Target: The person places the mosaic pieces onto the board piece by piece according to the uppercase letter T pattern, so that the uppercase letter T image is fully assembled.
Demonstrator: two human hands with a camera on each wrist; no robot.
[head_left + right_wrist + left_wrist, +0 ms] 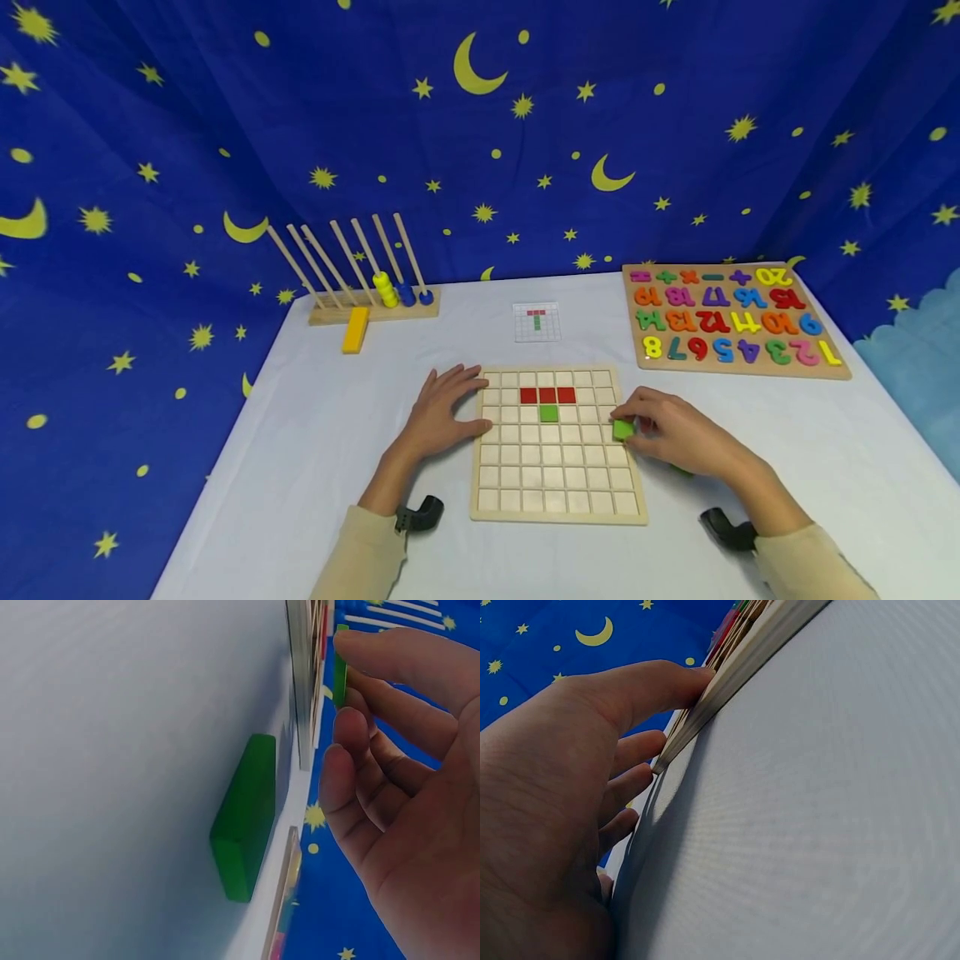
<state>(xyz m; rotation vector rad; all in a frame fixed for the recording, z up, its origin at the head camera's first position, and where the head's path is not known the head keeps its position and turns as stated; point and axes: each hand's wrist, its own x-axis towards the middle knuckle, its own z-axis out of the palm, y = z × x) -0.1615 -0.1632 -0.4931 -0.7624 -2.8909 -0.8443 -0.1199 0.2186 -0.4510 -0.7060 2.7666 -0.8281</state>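
A wooden grid board (557, 501) lies in the middle of the table, with a row of three red tiles (547, 396) and one green tile (549, 413) under the middle one. My left hand (441, 415) is at the board's left edge, fingers spread and thumb touching the rim. In my right hand (678, 429), thumb and fingertips pinch a green square tile (622, 430) at the board's right edge. The right wrist view shows this tile (340, 679) edge-on. Below that hand, another green piece (251, 817) lies on the white cloth, mostly hidden in the head view.
Behind the board lies a small card (536, 322) printed with a red and green T pattern. A peg abacus (375, 314) with a yellow block (356, 331) stands at back left. At back right is a number puzzle board (738, 321). A starry blue curtain (480, 150) hangs behind.
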